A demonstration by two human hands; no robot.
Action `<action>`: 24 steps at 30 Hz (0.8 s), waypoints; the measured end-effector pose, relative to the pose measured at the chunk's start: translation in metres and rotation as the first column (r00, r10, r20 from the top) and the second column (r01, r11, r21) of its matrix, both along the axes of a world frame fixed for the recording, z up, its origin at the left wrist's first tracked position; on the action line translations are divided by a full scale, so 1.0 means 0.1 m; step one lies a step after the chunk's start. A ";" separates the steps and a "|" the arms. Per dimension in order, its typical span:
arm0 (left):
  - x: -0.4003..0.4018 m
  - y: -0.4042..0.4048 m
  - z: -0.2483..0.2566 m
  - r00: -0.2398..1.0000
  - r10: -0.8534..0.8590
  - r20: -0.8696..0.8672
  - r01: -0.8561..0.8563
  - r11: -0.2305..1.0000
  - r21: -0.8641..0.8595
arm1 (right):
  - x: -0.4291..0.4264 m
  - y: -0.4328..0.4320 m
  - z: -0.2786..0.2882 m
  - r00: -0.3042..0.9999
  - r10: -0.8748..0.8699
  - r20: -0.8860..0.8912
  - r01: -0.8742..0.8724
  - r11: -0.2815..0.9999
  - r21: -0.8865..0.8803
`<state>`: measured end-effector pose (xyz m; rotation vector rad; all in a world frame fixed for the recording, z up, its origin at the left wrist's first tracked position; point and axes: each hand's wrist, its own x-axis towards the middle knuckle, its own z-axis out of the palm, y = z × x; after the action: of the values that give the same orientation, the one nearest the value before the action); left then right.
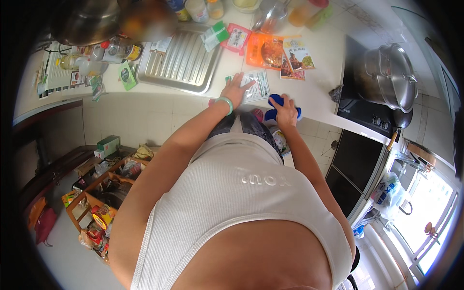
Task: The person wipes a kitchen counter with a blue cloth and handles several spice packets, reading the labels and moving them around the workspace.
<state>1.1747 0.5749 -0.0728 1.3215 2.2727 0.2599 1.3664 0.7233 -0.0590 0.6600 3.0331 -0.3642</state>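
Fingers spread, my left hand (234, 90) lies palm down at the counter's front edge, pressing on a white printed packet (256, 86). A pale green bangle (227, 105) circles that wrist. To the right, my right hand (286, 111) grips a dark blue cloth (272, 114) that bunches out on both sides of the fingers at the edge. Past the packet lie an orange food pouch (265, 50), a white and yellow pouch (298, 54), a pink packet (236, 38) and a green and white packet (214, 36).
A ribbed metal tray (181, 59) is left of my hands. Bottles and a green packet (127, 76) stand or lie beyond it. On the right, a large steel pot (393, 78) sits on a black stove (362, 105). A cluttered wooden shelf (108, 177) is at lower left.
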 end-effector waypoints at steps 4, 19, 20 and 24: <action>0.00 0.02 -0.03 1.000 0.005 -0.005 -0.005 1.000 -0.001 | -0.08 -0.23 0.05 0.969 0.062 -0.238 -0.076 0.996 -0.052; 0.06 -0.01 0.03 0.996 -0.002 -0.084 0.007 0.998 0.055 | 0.19 0.32 -0.01 0.859 -0.499 -0.115 0.414 0.808 -0.418; 0.04 0.01 0.04 0.997 0.066 -0.032 -0.062 0.992 0.113 | 0.18 0.40 -0.03 0.781 -0.561 -0.273 0.202 0.642 -0.739; -0.08 -0.01 0.08 0.990 0.068 0.122 -0.098 0.961 0.260 | 0.32 0.47 0.04 0.596 -0.773 0.216 -0.016 -0.280 -0.960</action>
<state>1.1668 0.5734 -0.0645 1.3040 2.2590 0.6722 1.3982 0.7702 -0.0552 1.4635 1.2599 -2.8572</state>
